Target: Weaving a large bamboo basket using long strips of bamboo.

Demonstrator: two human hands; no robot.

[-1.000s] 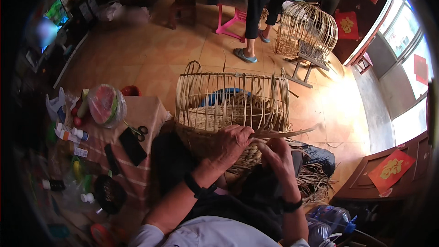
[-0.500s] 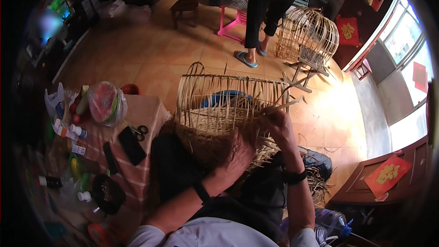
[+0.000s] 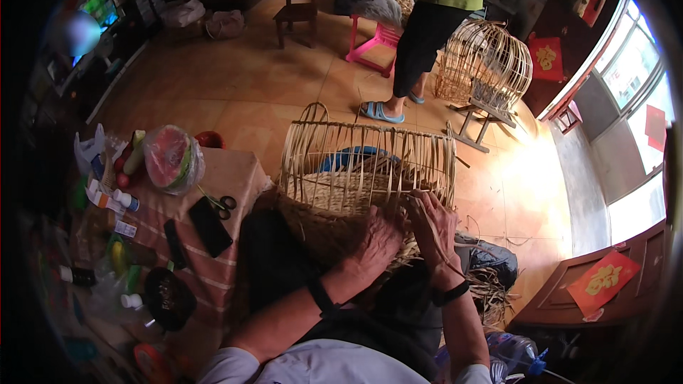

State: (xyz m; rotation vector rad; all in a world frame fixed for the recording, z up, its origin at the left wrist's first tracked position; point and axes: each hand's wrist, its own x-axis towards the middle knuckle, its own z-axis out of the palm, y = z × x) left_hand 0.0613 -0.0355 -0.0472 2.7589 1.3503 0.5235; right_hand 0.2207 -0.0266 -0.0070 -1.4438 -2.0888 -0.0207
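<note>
Hands come first, close to the body. The left hand [image 3: 377,242] lies flat, fingers curled down and pressing on the woven bottom part of the basket [image 3: 363,178]. I cannot tell if it pinches a strip. The right hand [image 3: 434,227] is just beside it, fingers bent around a thin cane strip [image 3: 420,195] at the basket's edge. Both hands touch the basket, and neither is nearer than the other.

The basket rests on the person's lap and lies on its side. Its long way runs left to right, across the body. It sits straight ahead of the hands, with the bare upright ribs just past the fingers.

To the left is a table [image 3: 235,171] with a striped cloth. On it are scissors [image 3: 217,203], a dark phone [image 3: 210,226] and a wrapped cut watermelon [image 3: 171,156]. Loose strips [image 3: 491,288] lie on the floor to the right.

Farther off, another person [image 3: 434,28] stands by a pink stool [image 3: 373,43]. A finished round cage [image 3: 487,64] sits on a stand close beside them. A small wooden chair [image 3: 299,0] is far back. Nothing stands between the hands and the basket.
</note>
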